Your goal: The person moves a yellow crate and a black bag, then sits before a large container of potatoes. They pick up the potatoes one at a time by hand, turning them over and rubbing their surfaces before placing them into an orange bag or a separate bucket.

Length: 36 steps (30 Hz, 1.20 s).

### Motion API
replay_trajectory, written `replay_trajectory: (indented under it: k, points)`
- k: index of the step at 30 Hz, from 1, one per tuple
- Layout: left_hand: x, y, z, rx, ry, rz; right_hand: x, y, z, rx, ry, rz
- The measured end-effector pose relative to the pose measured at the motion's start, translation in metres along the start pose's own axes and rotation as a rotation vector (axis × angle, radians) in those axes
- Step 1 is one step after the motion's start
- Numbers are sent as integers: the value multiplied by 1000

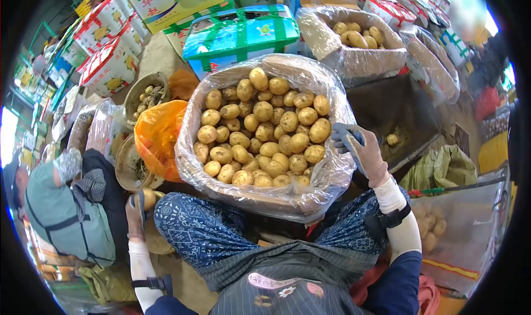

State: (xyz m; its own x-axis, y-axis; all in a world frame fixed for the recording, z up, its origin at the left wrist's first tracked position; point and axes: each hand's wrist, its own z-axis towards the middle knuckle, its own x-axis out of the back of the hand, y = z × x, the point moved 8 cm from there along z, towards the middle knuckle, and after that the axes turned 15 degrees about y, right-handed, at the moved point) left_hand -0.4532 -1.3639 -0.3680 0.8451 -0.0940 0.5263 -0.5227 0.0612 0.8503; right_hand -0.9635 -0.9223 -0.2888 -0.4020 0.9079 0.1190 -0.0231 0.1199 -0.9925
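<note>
A plastic-lined cardboard box (265,196) full of potatoes (263,111) stands in front of my knees. My right hand (362,152), in a grey and blue work glove, is at the box's right rim. Its fingers point left over the plastic liner, stretched out, with nothing visible in them. Low on the left, beside my knee, my gloved left hand (135,212) is closed around a single potato (148,199). Part of its grip is hidden from above. A basket (159,243) lies partly hidden beside that hand.
An orange plastic bag (160,135) and two baskets (128,163) stand left of the box. Behind are a blue carton (240,38) and another lined box of potatoes (332,55). A dark bin (381,107) is at right. Another person (72,210) sits at left.
</note>
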Motion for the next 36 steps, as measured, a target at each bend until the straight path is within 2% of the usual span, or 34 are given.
replay_trajectory:
  k: [1,2,3,4,6,7,8,10,12,13,14,15,17,18,20,22,23,24,26,27,28,30,32,34,36]
  points:
    - [12,-58,15,-167,27,61,0,0,1,68,-29,-112]
    - [18,-59,-3,-140,-14,417,-1,1,1,137,-62,-225]
    - [31,-132,16,-162,-71,416,1,6,1,125,-55,-224]
    - [36,-148,13,-78,-131,487,3,8,1,144,-52,-195]
    - [40,-112,25,-157,16,282,5,12,2,182,-42,-135]
    - [30,-70,28,-135,3,242,7,15,2,127,-35,-107]
    - [13,-12,29,-110,-5,202,9,15,2,118,-31,-102]
    - [-34,108,18,-320,-49,167,4,10,0,224,-95,-241]
    - [-109,214,-29,-351,-204,-95,0,1,-4,231,-68,-200]
    - [-147,246,-47,-402,-351,18,1,-6,-7,239,-30,-178]
    - [-189,278,-74,-580,-496,102,4,-9,-8,249,7,-156]
    - [-231,295,-103,-723,-624,144,6,-10,-10,308,33,-177]
    - [-316,280,-145,-798,-874,255,10,-10,-11,361,52,-205]
    - [-348,280,-176,-947,-933,602,12,-12,-12,414,61,-240]
    - [-412,238,-201,-1114,-899,690,16,-7,-12,386,78,-240]
    - [-444,225,-213,-985,-924,599,21,-14,-14,486,109,-302]
    - [-446,228,-214,-898,-867,622,23,-14,-15,461,110,-287]
    - [-446,231,-214,-904,-869,628,28,-14,-15,459,117,-282]
    - [-436,234,-207,-787,-948,429,30,-9,-15,419,83,-278]
    - [-432,232,-199,-666,-1010,288,33,-9,-16,419,85,-265]
    - [-423,222,-193,-395,-1125,121,36,-7,-16,416,88,-290]
    - [-380,237,-210,84,-1241,-115,39,-7,-18,415,94,-301]
    - [-353,244,-215,130,-1297,-167,38,-6,-20,383,66,-271]
    - [-329,250,-219,74,-1283,-220,33,-5,-24,401,52,-269]
    - [-311,262,-231,101,-1251,-314,24,7,-27,309,-7,-247]
